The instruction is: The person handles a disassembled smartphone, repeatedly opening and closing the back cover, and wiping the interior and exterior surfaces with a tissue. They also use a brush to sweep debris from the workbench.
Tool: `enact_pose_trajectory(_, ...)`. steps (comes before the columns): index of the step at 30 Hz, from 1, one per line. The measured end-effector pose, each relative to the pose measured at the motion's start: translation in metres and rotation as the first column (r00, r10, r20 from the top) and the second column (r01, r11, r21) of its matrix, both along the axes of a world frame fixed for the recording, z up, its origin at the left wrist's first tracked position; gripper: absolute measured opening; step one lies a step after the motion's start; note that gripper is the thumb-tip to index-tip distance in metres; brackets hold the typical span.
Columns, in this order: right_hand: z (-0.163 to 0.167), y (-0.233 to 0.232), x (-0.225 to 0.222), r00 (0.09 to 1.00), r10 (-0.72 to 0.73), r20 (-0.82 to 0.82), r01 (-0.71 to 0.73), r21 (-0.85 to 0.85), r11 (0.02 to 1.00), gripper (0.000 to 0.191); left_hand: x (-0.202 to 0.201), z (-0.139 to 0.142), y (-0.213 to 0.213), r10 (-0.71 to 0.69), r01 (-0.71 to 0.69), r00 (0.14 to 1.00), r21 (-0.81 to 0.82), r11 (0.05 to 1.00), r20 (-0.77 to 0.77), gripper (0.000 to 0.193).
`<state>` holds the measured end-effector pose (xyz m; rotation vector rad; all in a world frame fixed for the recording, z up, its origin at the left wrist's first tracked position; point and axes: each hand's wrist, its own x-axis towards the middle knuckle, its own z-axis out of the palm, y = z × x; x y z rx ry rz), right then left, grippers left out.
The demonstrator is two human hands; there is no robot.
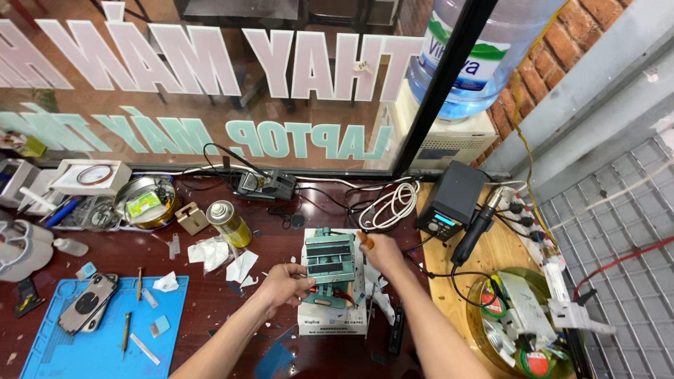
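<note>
A small teal metal clamp fixture (328,261) sits on a white box (332,320) in the middle of the dark red workbench. My left hand (283,283) grips the fixture's left side near a small red part. My right hand (381,251) is at the fixture's upper right corner, closed on a tool with an orange handle (364,239).
A blue work mat (105,351) at the left holds a phone back shell (88,302) and small tools. A yellow spray can (228,222), tissues, a round tin and white cables lie behind. A black soldering station (451,200) stands at the right, a bowl of tape rolls (523,326) beside it.
</note>
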<state>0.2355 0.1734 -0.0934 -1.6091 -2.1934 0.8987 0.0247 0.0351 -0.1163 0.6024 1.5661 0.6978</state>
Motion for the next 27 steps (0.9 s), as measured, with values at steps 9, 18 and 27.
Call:
enact_pose_trajectory(9,0.007,-0.009,-0.029,0.975,-0.134,0.177,0.177,-0.255,0.95,0.026,0.001,-0.001,-0.003,0.064,-0.064,0.998,-0.011,0.998,-0.001,0.052)
enact_pose_trajectory(18,-0.018,0.012,0.016,0.972,-0.23,-0.036,0.214,-0.257,0.943,0.023,0.005,0.018,-0.014,0.087,0.043,0.848,0.232,0.972,-0.522,0.047)
enact_pose_trajectory(27,0.016,-0.01,0.028,0.703,-0.213,-0.678,0.026,-0.275,0.961,0.012,0.081,0.04,0.046,-0.169,0.356,0.899,0.451,0.818,-0.404,0.033)
